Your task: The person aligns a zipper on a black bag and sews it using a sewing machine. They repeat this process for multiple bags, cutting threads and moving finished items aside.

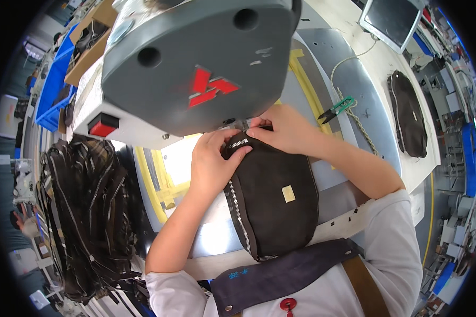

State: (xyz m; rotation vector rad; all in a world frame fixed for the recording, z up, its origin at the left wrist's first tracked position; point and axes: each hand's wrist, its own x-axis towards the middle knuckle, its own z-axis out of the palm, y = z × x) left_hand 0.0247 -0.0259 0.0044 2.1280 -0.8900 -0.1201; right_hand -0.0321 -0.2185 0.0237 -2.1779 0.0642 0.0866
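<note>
Head view, left hand (pixel 211 160) and right hand (pixel 284 128) pinched nearly closed, gripping a dark zippered pouch (pixel 264 190) at its far end

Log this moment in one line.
left hand: holding dark zippered fabric pouch, far end; right hand: same pouch, same end; beyond: rounded dark-grey machine head; right of hands: green-handled snips, unheld
</note>
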